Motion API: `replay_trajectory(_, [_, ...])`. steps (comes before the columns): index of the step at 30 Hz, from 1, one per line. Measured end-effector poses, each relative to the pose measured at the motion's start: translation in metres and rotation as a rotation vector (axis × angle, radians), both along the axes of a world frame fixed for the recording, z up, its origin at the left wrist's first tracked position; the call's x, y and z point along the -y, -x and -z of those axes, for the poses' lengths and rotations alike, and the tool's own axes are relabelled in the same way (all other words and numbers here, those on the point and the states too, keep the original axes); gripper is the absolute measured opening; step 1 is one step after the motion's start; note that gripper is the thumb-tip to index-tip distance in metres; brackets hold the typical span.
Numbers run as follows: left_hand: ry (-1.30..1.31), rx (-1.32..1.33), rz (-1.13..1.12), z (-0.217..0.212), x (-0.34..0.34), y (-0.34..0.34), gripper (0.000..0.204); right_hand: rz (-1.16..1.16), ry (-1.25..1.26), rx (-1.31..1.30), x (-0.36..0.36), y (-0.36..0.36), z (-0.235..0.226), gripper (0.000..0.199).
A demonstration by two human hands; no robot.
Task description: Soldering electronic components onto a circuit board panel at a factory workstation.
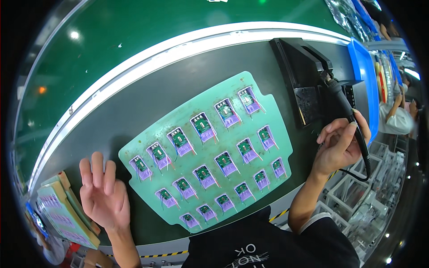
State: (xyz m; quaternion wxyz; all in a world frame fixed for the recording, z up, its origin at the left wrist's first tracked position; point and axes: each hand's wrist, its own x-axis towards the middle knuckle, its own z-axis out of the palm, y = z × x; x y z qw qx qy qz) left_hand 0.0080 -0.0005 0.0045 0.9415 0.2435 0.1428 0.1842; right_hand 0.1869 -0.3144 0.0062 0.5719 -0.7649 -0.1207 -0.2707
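The right hand (338, 147) grasps the black soldering iron (343, 100), whose long axis slants up-left from that grip toward its stand (297, 67), with the green tray (202, 152) leftward, before the empty, uncurled left hand (105, 198).

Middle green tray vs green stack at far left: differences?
Layers: middle tray shows one panel; left stack shows more than one.
Position: middle tray is central; left stack sits near the picture's left rim.
Detail: circuit boards read clearly in middle tray; in left stack, too small to tell.
Both: green, purplish pieces in rows.
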Motion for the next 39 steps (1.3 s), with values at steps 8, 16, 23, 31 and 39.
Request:
replay_trajectory(8, [0.036, 0.02, -0.014, 0.0051, -0.0035, -0.0008, 0.021, -0.016, -0.005, -0.006, 0.0027, 0.0014, 0.0003, 0.024])
replay_trajectory(16, [-0.118, -0.052, -0.041, -0.0002, -0.0019, -0.0011, 0.022, 0.017, -0.02, 0.003, -0.0036, 0.0005, 0.0, 0.024])
replay_trajectory(23, [-0.146, -0.009, 0.026, 0.0032, -0.0023, -0.0036, 0.023, -0.052, -0.015, 0.001, -0.0017, 0.0013, -0.0001, 0.025])
replay_trajectory(31, [-0.216, -0.064, 0.054, 0.0016, -0.0015, 0.0007, 0.022, -0.064, -0.037, 0.008, -0.0035, 0.0027, 0.0011, 0.024])
replay_trajectory(39, [-0.249, -0.128, 0.044, 0.0, 0.0012, -0.0012, 0.02, -0.069, -0.023, 0.018, -0.0037, 0.0021, 0.0001, 0.024])
